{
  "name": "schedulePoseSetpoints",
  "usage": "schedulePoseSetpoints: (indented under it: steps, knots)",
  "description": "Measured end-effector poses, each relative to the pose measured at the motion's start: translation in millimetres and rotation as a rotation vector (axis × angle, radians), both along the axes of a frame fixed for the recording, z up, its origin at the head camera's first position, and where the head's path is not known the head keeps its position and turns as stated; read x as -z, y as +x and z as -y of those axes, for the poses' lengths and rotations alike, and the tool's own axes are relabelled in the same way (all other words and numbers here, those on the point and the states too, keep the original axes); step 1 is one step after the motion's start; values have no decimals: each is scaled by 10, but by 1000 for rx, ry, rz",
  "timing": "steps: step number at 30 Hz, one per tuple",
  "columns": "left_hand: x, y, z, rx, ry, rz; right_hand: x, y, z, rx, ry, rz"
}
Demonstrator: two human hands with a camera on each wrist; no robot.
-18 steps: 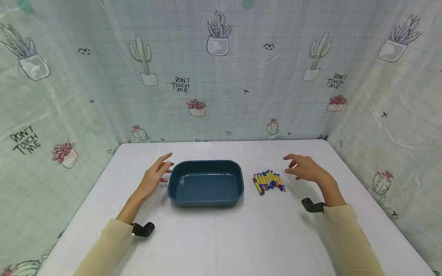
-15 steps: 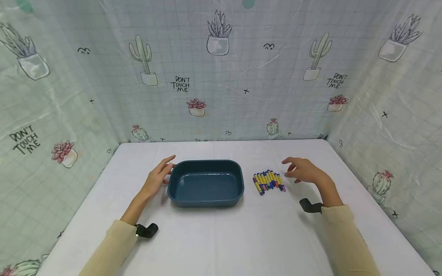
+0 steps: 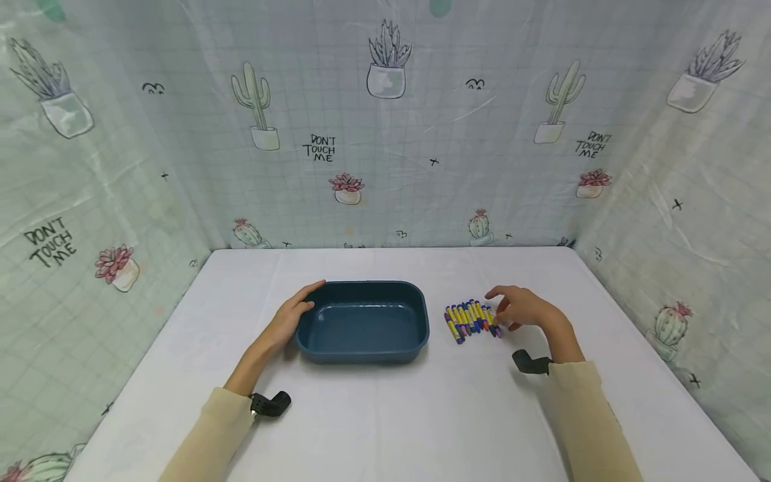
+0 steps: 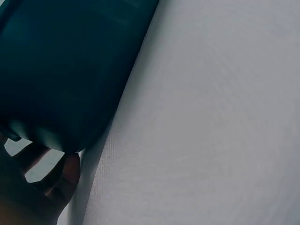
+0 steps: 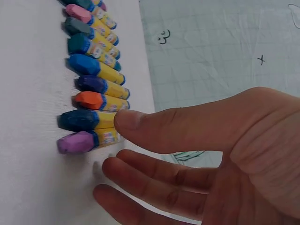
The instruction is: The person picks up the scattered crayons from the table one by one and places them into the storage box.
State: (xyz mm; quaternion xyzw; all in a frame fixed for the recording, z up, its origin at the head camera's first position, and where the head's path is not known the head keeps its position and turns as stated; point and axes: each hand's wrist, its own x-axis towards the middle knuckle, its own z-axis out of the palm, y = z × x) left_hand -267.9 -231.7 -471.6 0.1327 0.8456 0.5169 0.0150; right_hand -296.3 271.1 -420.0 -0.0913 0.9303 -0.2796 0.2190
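A dark blue-teal rectangular container (image 3: 363, 356) stands on the white table. My left hand (image 3: 283, 325) holds its left end, thumb over the rim and fingers along the outside of the back left corner. In the left wrist view, fingertips meet the container's wall (image 4: 61, 93). To the right lies a row of yellow-wrapped crayons (image 3: 468, 317) in several colours. My right hand (image 3: 525, 306) is at the row's right end with its thumb and fingers apart. In the right wrist view, the thumb overlaps a dark blue crayon (image 5: 77, 120), beside a purple crayon (image 5: 77, 142).
A light cloth (image 3: 409, 134) printed with cacti hangs behind the table and along both sides. Black wrist cameras (image 3: 271, 404) sit on both forearms, below the beige sleeves. The table's white surface (image 3: 385, 422) runs in front of the container.
My left hand has moved right, from beside the container onto its left rim. My right hand has moved left and down to the end of the crayon row. The head view has shifted slightly.
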Motion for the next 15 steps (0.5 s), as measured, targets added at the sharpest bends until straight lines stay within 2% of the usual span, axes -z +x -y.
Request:
schedulePoseSetpoints:
  steps: [8,15]
  knots:
    - [28,10,-44,3,-54,34,78,35,-2,1,8,8]
    - [-21,2,-26,-7,-71,42,73,3,5,-4,-21,-4]
